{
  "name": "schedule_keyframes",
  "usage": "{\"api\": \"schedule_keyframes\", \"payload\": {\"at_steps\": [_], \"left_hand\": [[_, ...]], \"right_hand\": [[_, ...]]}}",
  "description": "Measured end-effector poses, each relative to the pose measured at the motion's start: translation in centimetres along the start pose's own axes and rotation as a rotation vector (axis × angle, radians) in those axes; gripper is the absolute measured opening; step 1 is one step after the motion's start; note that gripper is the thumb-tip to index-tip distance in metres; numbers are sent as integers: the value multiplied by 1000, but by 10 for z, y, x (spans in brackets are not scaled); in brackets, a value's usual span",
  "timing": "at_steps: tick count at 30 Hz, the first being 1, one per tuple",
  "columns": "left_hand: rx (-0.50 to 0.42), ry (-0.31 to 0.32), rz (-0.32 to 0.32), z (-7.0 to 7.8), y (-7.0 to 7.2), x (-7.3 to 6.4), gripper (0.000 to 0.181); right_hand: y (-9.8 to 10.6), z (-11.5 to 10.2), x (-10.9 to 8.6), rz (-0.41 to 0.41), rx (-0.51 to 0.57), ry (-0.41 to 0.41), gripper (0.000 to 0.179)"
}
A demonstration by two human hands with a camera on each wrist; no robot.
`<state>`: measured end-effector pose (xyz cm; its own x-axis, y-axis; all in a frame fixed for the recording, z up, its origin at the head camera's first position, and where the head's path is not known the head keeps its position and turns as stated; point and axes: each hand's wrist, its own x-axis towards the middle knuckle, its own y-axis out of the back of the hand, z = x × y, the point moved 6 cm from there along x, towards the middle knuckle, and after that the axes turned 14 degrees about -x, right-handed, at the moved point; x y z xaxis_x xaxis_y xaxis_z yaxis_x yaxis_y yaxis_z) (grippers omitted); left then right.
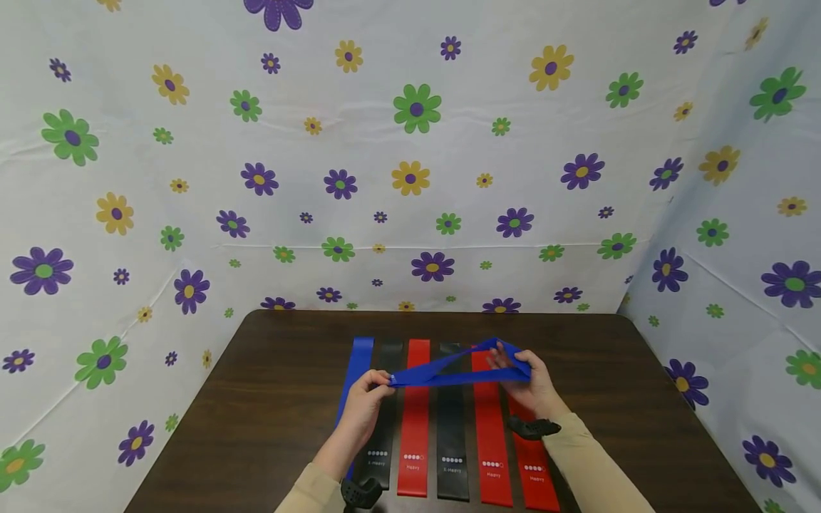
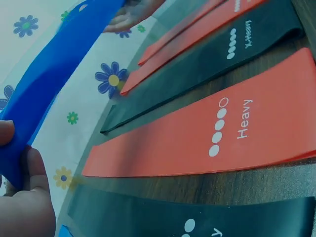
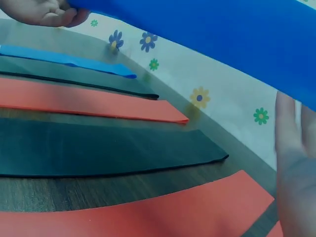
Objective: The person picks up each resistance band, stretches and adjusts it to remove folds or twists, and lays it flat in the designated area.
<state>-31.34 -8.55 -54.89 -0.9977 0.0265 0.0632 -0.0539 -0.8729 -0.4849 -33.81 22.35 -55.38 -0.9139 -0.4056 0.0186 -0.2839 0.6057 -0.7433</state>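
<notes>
A blue resistance band loop (image 1: pixel 442 374) is held up above the table between both hands, its two sides spread apart toward the right. My left hand (image 1: pixel 364 410) pinches its left end between thumb and fingers, seen closer in the left wrist view. At the other end, my right hand (image 1: pixel 535 388) reaches into the loop with straight fingers touching the band; the band partly hides them in the right wrist view. Beneath lie flat bands in a row: a blue band (image 1: pixel 360 356), a black band (image 1: pixel 380 438), a red band (image 1: pixel 413 427), then more black and red ones.
The dark wooden table (image 1: pixel 288 370) ends at a back edge against a white flowered cloth (image 1: pixel 359 214), which also hangs at both sides. Printed labels on the near ends of the flat bands read Heavy or X-Heavy. Black straps (image 1: pixel 534 427) circle both wrists.
</notes>
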Motion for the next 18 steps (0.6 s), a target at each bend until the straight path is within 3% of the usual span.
{"api": "schedule_keyframes", "payload": {"at_steps": [3, 6, 11, 18], "left_hand": [[-15, 14, 11, -2, 2, 1, 12], [-4, 31, 0, -3, 4, 1, 17], [76, 64, -65, -4, 3, 1, 9], [203, 97, -155, -4, -5, -2, 12]], "right_hand": [[-3, -2, 0, -47, 37, 34, 33], [-6, -5, 1, -133, -29, 69, 41], [-10, -9, 2, -284, -131, 87, 50], [-4, -15, 2, -280, -150, 48, 47]]}}
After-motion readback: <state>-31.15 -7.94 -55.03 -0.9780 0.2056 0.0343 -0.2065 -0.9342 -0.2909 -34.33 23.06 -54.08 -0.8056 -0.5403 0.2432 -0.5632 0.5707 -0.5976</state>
